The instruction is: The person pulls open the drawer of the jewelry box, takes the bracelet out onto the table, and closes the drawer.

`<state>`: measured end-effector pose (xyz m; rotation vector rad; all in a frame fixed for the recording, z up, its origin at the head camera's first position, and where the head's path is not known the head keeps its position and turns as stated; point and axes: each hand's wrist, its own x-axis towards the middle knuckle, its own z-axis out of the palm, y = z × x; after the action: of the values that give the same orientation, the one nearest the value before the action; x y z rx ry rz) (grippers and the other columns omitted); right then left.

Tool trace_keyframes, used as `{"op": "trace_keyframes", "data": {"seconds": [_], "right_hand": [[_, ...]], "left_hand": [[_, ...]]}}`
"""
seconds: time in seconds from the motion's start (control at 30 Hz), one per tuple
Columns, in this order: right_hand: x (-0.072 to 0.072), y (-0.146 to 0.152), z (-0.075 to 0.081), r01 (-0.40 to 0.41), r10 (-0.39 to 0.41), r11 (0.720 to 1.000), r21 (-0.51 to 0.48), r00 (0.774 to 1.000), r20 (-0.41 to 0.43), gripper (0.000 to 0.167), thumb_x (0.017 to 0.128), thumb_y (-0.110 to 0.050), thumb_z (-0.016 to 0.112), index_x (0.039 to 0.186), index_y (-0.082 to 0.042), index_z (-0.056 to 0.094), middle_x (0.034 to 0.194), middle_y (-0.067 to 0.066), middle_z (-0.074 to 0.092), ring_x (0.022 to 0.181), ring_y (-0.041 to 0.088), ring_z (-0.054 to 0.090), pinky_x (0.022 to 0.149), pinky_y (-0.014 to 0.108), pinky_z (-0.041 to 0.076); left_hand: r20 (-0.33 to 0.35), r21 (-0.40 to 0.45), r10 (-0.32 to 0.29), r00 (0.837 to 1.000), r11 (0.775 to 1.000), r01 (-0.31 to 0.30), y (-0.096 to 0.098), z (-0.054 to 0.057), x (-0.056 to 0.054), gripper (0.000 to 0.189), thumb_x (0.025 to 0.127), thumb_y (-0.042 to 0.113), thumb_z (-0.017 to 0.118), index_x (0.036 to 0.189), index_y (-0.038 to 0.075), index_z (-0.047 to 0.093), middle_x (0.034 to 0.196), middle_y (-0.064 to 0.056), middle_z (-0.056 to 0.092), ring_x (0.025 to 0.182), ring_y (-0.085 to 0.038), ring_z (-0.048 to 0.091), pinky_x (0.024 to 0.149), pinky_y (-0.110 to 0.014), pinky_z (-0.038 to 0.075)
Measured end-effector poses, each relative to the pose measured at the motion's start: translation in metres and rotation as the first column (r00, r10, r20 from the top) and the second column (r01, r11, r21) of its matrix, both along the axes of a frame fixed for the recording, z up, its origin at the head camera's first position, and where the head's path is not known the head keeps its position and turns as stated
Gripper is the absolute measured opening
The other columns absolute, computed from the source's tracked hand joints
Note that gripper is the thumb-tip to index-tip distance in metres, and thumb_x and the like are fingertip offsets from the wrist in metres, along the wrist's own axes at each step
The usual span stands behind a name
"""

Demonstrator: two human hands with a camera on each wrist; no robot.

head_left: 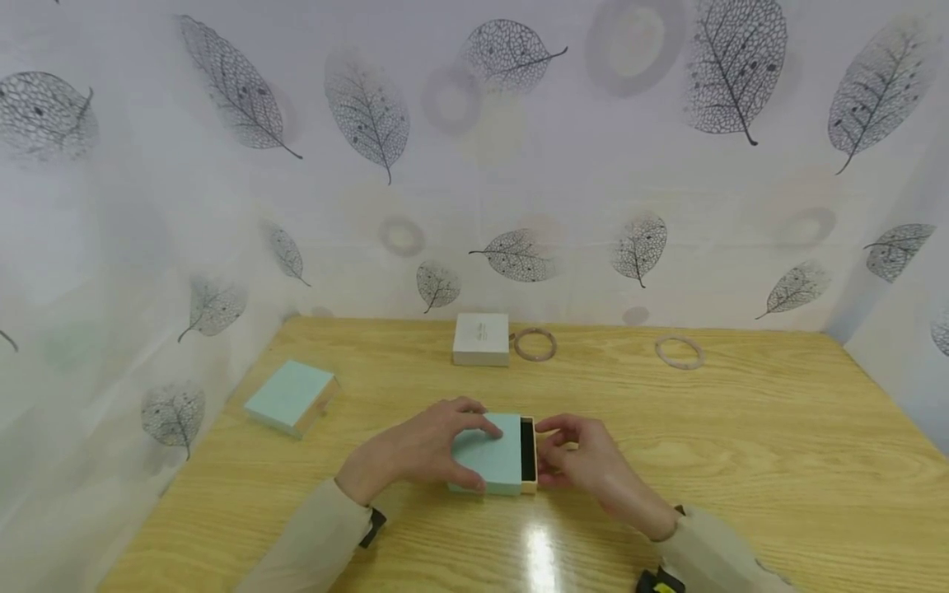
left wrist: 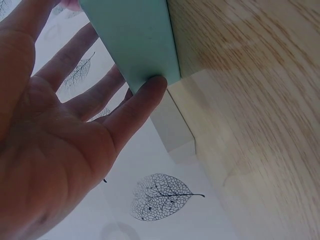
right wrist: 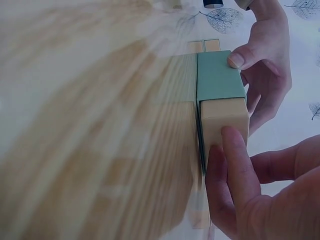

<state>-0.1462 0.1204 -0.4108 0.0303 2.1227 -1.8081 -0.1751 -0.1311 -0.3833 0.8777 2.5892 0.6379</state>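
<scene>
At the lower middle of the head view, a mint sleeve (head_left: 504,461) is lying flat on the wooden table (head_left: 749,436), with its cream drawer (right wrist: 225,115) jutting a little from the right end and showing a dark inside. The left hand (head_left: 423,445) is gripping the sleeve from above, thumb on the near side, apparently steadying it against the right hand's work. The right hand (head_left: 586,465) is touching the drawer's protruding end with its fingertips; whether they are pinching or only pressing, I cannot tell. The left hand is standing in the way of the sleeve's left end, covering part of it. A second mint box (head_left: 292,395) is sitting at the left, while a white box (head_left: 480,339) is resting at the table's far edge, a pale ring (head_left: 535,360) lying just beside it and another ring (head_left: 680,367) lying farther right.
</scene>
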Motion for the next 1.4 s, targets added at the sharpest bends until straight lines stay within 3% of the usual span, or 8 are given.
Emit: {"op": "trace_keyframes", "data": {"seconds": [1.4], "right_hand": [[-0.002,-0.011,-0.001,-0.037,0.037,0.999,0.019,0.999,0.008,0.032,0.099,0.003,0.058,0.131,0.007,0.057,0.104,0.017,0.063,0.080,0.018,0.069,0.073,0.035,0.065]], "left_hand": [[-0.012,0.010,-0.017,1.000,1.000,0.017,-0.001,-0.002,-0.001,0.059,0.081,0.042,0.085,0.134,0.024,0.065,0.152,-0.010,0.050,0.137,-0.032,0.049,0.112,-0.052,0.046]]}}
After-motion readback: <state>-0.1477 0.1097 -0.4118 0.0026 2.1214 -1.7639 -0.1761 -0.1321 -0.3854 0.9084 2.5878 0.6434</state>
